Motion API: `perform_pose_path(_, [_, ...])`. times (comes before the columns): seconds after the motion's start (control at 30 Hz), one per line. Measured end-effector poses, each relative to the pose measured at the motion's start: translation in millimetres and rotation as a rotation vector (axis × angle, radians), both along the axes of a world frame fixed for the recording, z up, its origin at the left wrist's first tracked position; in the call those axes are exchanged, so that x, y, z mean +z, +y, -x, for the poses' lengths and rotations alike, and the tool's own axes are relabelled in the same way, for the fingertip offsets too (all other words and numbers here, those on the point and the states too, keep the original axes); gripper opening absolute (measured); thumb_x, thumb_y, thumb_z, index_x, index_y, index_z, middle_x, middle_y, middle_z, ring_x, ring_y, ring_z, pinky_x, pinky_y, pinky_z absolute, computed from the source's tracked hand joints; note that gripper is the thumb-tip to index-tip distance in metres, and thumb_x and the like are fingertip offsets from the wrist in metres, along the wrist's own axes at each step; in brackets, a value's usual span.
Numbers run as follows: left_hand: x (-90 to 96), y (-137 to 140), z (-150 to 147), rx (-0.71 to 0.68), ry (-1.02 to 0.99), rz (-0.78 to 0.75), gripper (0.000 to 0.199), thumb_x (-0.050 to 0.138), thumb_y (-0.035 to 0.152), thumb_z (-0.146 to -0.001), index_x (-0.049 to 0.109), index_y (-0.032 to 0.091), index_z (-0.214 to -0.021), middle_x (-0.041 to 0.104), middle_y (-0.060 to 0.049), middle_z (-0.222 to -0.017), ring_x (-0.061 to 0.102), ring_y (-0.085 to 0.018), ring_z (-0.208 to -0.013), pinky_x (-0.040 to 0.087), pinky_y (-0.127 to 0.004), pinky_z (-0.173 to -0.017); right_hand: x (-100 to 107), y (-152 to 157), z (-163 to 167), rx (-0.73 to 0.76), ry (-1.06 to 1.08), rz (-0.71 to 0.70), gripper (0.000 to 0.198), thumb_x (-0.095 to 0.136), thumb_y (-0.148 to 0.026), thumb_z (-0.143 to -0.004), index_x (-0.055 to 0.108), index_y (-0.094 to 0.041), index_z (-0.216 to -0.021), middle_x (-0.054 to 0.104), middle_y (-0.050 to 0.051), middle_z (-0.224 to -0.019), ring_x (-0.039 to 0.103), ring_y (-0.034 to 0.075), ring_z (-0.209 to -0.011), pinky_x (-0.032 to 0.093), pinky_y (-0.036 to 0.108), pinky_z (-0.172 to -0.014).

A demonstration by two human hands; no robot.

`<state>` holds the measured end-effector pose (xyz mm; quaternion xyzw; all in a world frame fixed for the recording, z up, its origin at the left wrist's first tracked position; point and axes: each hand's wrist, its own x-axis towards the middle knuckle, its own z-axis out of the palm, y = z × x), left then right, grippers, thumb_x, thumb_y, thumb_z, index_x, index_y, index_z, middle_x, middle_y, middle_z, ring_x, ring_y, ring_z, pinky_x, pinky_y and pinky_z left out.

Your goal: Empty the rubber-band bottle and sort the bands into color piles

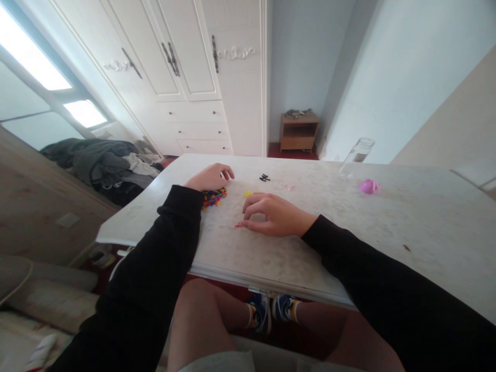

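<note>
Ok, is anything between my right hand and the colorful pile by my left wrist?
Nothing visible stands directly between your right hand and the colorful pile. The yellow bits lie to the far side, the red bits to the side nearer you.

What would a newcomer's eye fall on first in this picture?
Probably the multicoloured pile of small pieces by the left hand on the pale tabletop. Next, the bright purple object farther right, near a clear glass container. Then the right hand, close to some small red pieces.
</note>
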<state>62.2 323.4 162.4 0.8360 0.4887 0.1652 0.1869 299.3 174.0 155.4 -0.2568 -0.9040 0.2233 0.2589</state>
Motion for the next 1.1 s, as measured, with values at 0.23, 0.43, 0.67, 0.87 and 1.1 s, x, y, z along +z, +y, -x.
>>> perform_pose_path(0.23, [1.1,-3.4,-0.8,-0.076,-0.016,0.061,0.029,0.066,0.017,-0.055,0.078,0.022,-0.081,0.074,-0.003,-0.072,0.066,-0.019,-0.062,0.048,-0.026,-0.056,-0.9,-0.2,-0.1,-0.006,0.01,-0.001,0.022,0.069,-0.026,-0.1,0.076,-0.017,-0.081,0.074,0.008,-0.096,0.067,0.019,-0.089,0.05,0.035,-0.088])
perform_pose_path(0.43, [2.2,-5.1,0.5,-0.093,0.011,0.062,0.038,0.064,0.016,-0.052,0.079,0.022,-0.087,0.076,-0.003,-0.075,0.067,-0.019,-0.065,0.049,-0.026,-0.057,0.4,-0.7,0.1,-0.006,-0.007,0.016,0.022,0.069,-0.026,-0.101,0.076,-0.017,-0.082,0.074,0.008,-0.096,0.067,0.019,-0.09,0.05,0.036,-0.089])
perform_pose_path(0.67, [4.3,-5.1,-0.2,-0.055,-0.064,0.022,0.041,0.06,0.012,-0.05,0.079,0.021,-0.085,0.074,-0.003,-0.073,0.064,-0.019,-0.061,0.045,-0.026,-0.053,-0.7,0.5,-0.2,0.002,-0.01,0.004,0.023,0.069,-0.027,-0.101,0.075,-0.016,-0.081,0.074,0.009,-0.095,0.066,0.019,-0.089,0.05,0.035,-0.088])
perform_pose_path(0.87, [3.0,-4.3,-0.3,-0.032,-0.119,0.009,0.042,0.057,0.009,-0.051,0.078,0.021,-0.085,0.073,-0.003,-0.073,0.063,-0.018,-0.06,0.046,-0.027,-0.056,-0.3,0.0,0.0,-0.002,-0.009,0.015,0.023,0.07,-0.026,-0.1,0.075,-0.017,-0.08,0.073,0.008,-0.093,0.065,0.019,-0.087,0.049,0.035,-0.085])
perform_pose_path(1.1, [1.9,-2.1,-1.0,-0.034,-0.096,0.03,0.039,0.06,0.012,-0.053,0.078,0.021,-0.086,0.073,-0.002,-0.073,0.065,-0.019,-0.061,0.049,-0.027,-0.056,0.2,-1.0,0.2,-0.008,-0.02,0.024,0.024,0.069,-0.026,-0.101,0.075,-0.016,-0.08,0.073,0.008,-0.094,0.066,0.019,-0.087,0.049,0.034,-0.086])
